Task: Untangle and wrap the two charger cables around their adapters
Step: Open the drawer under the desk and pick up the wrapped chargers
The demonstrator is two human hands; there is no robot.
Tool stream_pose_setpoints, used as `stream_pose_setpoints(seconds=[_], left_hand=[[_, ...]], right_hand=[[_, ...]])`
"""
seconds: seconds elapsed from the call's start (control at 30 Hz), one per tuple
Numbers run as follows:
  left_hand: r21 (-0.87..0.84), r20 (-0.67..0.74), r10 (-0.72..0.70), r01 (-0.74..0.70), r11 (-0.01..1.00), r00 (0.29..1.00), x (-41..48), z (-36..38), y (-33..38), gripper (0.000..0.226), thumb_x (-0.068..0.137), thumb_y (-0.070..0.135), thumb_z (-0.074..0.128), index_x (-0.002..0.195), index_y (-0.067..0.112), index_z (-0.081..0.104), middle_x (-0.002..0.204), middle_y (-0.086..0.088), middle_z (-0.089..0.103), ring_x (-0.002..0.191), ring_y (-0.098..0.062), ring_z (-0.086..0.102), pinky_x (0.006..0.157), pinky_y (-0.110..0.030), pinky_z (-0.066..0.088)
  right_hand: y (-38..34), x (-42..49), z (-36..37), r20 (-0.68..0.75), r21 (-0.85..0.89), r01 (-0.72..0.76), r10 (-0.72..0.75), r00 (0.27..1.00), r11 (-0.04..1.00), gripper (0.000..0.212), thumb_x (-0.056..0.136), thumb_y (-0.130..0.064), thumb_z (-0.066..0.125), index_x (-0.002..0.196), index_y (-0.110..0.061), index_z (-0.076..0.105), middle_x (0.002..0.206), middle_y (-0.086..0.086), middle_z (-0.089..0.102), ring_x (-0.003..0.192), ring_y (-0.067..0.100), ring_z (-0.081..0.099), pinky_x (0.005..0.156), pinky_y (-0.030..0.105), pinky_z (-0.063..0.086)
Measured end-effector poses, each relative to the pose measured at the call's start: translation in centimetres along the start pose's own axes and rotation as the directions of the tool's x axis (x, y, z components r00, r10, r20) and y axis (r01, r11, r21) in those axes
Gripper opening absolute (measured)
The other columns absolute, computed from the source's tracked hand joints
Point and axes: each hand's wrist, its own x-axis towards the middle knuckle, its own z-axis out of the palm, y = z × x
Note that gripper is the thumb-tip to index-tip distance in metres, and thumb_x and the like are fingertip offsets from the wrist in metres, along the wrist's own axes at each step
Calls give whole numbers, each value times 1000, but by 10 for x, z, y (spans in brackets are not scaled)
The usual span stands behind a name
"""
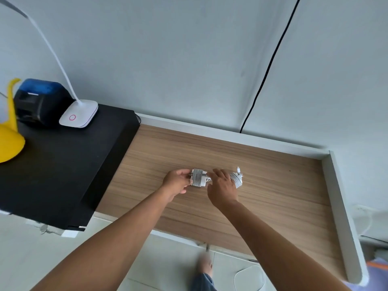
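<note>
Nearest, a bare foot (204,263) stands on the pale tiled floor (168,269), with two bare forearms reaching out over the wood-grain counter (273,196). Out in the middle of the counter, the left hand (176,182) has its fingers curled round the left end of a white charger adapter with grey-white cable wound tightly around it (198,178), pinching it. The right hand (222,186) lies palm down just right of it, fingers bent, fingertips touching that adapter's right end. Partly hidden under the right hand, a second white adapter wrapped in its cable (237,179) rests on the counter, its small white plug (238,168) sticking out on the far side. Further off to the left, a black raised board (63,164) carries a white desk lamp base (79,115), a black and blue device (39,101) and a yellow plastic object (8,139). A thin black cable (270,59) runs down the far wall.
</note>
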Motion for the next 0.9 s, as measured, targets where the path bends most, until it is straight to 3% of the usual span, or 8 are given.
stream_pose_setpoints(seconds=[0.2, 0.43, 0.57, 0.7, 0.8, 0.9], left_hand=[[46, 13, 41, -42, 998, 999, -22, -24, -17, 36, 89, 12, 68, 123, 18, 61, 124, -6, 61, 99, -19, 61, 78, -31, 51], [165, 14, 134, -134, 977, 991, -63, -66, -54, 30, 90, 12, 66, 119, 13, 66, 112, -4, 65, 92, -15, 60, 62, -16, 43], [215, 12, 154, -153, 965, 988, -75, -86, -85, 21, 87, 12, 68, 108, 14, 71, 108, -7, 70, 90, -16, 63, 87, -28, 51], [272, -25, 171, -157, 949, 985, -86, -98, -116, 10, 86, 19, 68, 82, 26, 72, 85, 3, 73, 75, -16, 62, 79, -29, 52], [148, -61, 86, -76, 986, 994, -91, -100, -138, 14, 89, 27, 65, 83, 16, 68, 67, 4, 66, 61, -17, 60, 70, -33, 51], [-232, -78, -201, 178, 956, 977, -88, -98, -158, 19, 99, 30, 47, 94, 15, 58, 75, -1, 63, 67, -20, 64, 72, -32, 42]], right_hand=[[-10, -16, 6, -1, -68, -105, 105, 994, 992, 52, 94, -24, 47, 145, -23, 37, 159, -3, 23, 149, 18, 9, 116, 44, 20], [-45, -61, 23, -69, -47, -152, 149, 986, 987, 44, 92, -27, 49, 137, -26, 47, 149, -4, 38, 141, 18, 27, 109, 41, 25], [-61, -92, 47, -45, 1, -121, 121, 992, 993, 39, 96, -29, 49, 135, -29, 51, 144, -5, 44, 136, 17, 34, 107, 37, 27], [-71, -112, 72, 24, 15, -84, 84, 996, 996, 40, 97, -26, 45, 137, -25, 50, 150, -3, 39, 140, 17, 30, 109, 35, 25], [-75, -117, 90, 64, -21, -56, 57, 996, 998, 45, 97, -24, 41, 143, -24, 42, 156, -1, 29, 146, 17, 20, 113, 38, 23], [-74, -115, 99, 100, -63, -30, 37, 994, 998, 48, 101, -23, 35, 149, -30, 31, 162, -3, 11, 150, 17, 5, 118, 40, 15]])
